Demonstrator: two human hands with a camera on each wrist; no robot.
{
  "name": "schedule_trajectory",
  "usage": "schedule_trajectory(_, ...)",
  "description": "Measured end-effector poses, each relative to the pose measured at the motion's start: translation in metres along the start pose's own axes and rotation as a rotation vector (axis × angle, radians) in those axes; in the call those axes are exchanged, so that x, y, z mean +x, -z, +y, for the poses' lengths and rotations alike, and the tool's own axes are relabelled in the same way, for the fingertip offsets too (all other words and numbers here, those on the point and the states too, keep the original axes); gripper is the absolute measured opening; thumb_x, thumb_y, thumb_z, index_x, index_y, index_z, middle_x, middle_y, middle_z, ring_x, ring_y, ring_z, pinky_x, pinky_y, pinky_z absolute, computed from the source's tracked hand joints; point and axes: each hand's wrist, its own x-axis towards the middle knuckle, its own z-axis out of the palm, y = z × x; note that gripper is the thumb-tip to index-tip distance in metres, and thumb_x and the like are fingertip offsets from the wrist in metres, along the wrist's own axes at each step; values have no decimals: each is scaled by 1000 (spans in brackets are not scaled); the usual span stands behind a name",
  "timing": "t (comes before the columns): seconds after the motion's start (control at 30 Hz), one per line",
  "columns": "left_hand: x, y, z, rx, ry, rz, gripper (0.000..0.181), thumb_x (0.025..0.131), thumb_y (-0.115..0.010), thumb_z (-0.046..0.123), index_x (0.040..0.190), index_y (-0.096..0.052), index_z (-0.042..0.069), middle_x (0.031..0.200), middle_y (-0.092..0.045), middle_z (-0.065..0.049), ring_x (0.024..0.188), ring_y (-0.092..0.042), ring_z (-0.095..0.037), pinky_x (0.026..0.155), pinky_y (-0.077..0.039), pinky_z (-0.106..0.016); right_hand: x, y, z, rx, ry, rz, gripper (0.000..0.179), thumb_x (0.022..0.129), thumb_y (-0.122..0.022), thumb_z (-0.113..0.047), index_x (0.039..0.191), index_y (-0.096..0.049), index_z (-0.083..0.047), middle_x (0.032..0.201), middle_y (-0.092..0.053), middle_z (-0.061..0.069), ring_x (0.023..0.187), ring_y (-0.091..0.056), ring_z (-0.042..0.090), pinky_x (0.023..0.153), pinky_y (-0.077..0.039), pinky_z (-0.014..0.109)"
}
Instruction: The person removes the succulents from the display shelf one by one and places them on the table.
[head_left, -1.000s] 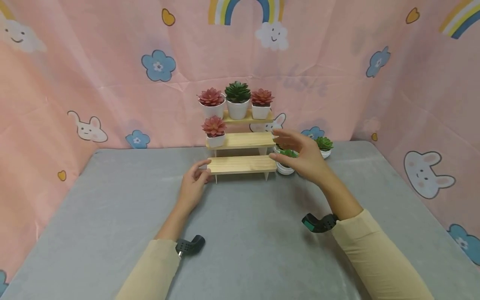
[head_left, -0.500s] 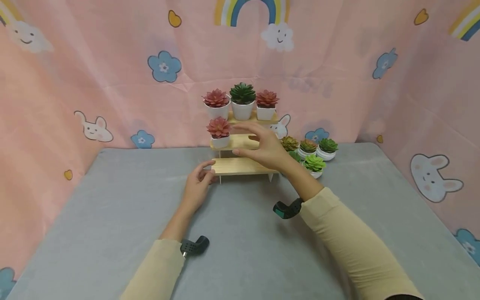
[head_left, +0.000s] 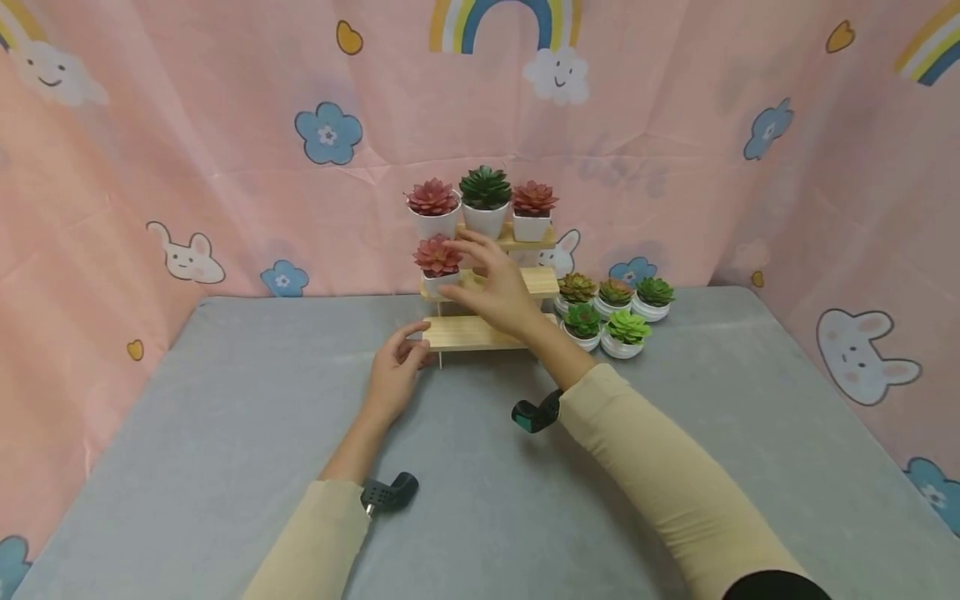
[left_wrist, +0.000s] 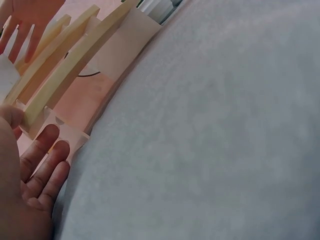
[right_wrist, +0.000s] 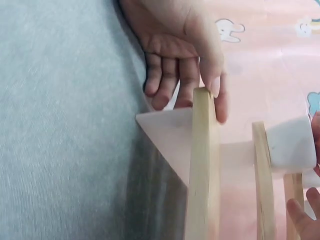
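Note:
A three-tier wooden stand [head_left: 480, 335] stands at the table's far side. My left hand [head_left: 392, 371] pinches the left end of its lowest shelf between thumb and index finger, the other fingers hanging below. On the left of the middle shelf sits a pink succulent [head_left: 437, 255] in a white pot. Right beside it is my right hand [head_left: 498, 292], fingers and thumb spread; the right wrist view shows a gap between its fingers [right_wrist: 295, 214] and the white pot [right_wrist: 291, 144]. Three potted succulents fill the top shelf: a pink one [head_left: 432, 200], a dark green one [head_left: 485, 190] and another pink one [head_left: 533, 200].
To the right of the stand, several small succulents in white ribbed pots stand grouped, among them a bright green one [head_left: 627, 329] and a brownish one [head_left: 576, 287]. A pink patterned curtain [head_left: 240, 167] hangs behind the grey table [head_left: 262, 417].
My right hand has moved left from the stand's right side, across the middle shelf to the pink succulent. My left hand has kept its hold on the stand.

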Motion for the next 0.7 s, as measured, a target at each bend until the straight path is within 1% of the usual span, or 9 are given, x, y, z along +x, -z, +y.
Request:
schedule_trajectory(0.17,1,0,-1,-3,10,-2,35,103,-54,9,137,-58,-2,108,-70,-31,100,-70,-42,92,-57,-42,6,-9,-2,-4,-41,2,59,87,-81,-23,141,-59,-13,161,-37,12,145,-42,32,107,-51,47)
schedule_trajectory(0.4,16,-2,-35,0,24,8,37,104,-55,16,139,-58,5,111,-71,-29,101,-70,-38,94,-57,-43,9,-21,1,36,-51,53,56,86,-82,-22,137,-62,-12,156,-44,11,142,-45,29,102,-54,47)
schedule_trajectory(0.43,17,-2,-37,-1,20,11,37,104,-56,17,139,-59,6,111,-71,-28,101,-70,-38,93,-57,-42,9,-22,2,45,-52,59,55,86,-82,-22,137,-62,-13,155,-46,11,141,-47,28,102,-54,47)
schedule_trajectory(0.57,17,-2,-39,2,1,23,35,104,-57,20,137,-61,10,109,-72,-25,97,-71,-34,89,-57,-37,9,-25,2,76,-57,89,51,88,-80,-20,136,-64,-13,148,-54,8,131,-55,24,98,-56,47)
schedule_trajectory(0.7,16,-2,-38,-6,-17,33,33,103,-58,19,134,-63,11,105,-73,-24,93,-72,-31,85,-57,-32,8,-27,2,87,-68,119,47,89,-78,-18,134,-65,-14,141,-59,6,122,-59,21,96,-58,44)
